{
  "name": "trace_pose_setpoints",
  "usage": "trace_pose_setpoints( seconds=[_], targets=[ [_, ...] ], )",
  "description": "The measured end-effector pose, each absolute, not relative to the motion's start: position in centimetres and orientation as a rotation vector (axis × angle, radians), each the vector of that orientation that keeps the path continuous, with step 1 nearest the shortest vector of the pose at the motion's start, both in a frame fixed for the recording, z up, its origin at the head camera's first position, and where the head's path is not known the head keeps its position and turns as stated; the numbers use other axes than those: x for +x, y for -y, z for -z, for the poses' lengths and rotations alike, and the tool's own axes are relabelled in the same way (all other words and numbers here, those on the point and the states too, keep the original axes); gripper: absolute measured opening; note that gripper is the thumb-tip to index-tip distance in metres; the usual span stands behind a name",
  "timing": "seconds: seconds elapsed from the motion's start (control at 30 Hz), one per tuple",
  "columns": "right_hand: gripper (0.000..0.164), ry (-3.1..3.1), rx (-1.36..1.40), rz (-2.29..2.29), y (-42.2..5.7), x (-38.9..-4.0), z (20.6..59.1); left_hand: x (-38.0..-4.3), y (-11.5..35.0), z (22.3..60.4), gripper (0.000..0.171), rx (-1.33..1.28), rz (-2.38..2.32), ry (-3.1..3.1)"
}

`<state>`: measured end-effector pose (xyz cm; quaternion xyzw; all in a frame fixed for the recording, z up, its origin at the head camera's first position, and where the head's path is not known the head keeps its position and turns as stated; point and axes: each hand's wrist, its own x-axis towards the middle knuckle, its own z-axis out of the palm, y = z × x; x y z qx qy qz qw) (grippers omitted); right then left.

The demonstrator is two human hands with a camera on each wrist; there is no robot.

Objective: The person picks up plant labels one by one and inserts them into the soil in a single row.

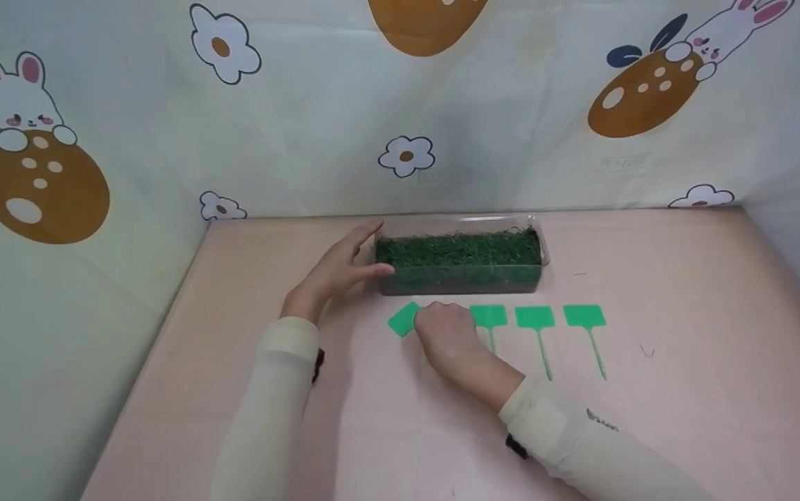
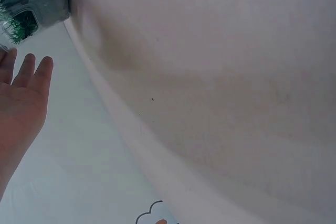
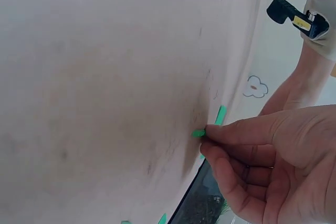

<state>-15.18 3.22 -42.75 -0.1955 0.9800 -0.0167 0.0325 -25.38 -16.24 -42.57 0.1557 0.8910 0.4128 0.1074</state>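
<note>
A clear plastic box (image 1: 461, 278) filled with green artificial grass (image 1: 459, 249) stands near the back of the table. My left hand (image 1: 337, 273) is spread at the box's left end, its thumb over the front wall; the left wrist view has straight fingers (image 2: 40, 77) close to a corner. In front of the box, my right hand (image 1: 452, 341) pinches a green plant label (image 3: 198, 133) between thumb and index finger. A tilted green label head (image 1: 403, 319) shows beside its knuckles. Right of the hand lie three labels (image 1: 488, 316), (image 1: 535, 318), (image 1: 584, 315), stakes toward me.
The pink tabletop (image 1: 713, 348) meets a pale curtain (image 1: 316, 139) printed with rabbits and flowers at the back and sides. A few thin dark strands (image 1: 647, 350) lie on the table's right half.
</note>
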Motion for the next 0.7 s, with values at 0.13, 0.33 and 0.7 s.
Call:
trace_pose_setpoints(
  seconds=[0.13, 0.33, 0.7],
  targets=[
    [0.007, -3.004, -0.565, 0.074, -3.2, -15.4, 42.8, -25.3, 16.1, 42.5, 0.089, 0.468, -1.220, -2.620],
    [0.014, -2.969, -0.524, 0.054, -3.1, -16.0, 43.0, -25.4, 16.3, 42.5, 0.090, 0.487, -1.221, -2.623],
    [0.009, -2.966, -0.556, 0.204, -4.0, -15.8, 43.0, -25.3, 16.3, 42.5, 0.089, 0.494, -1.230, -2.612]
  ],
)
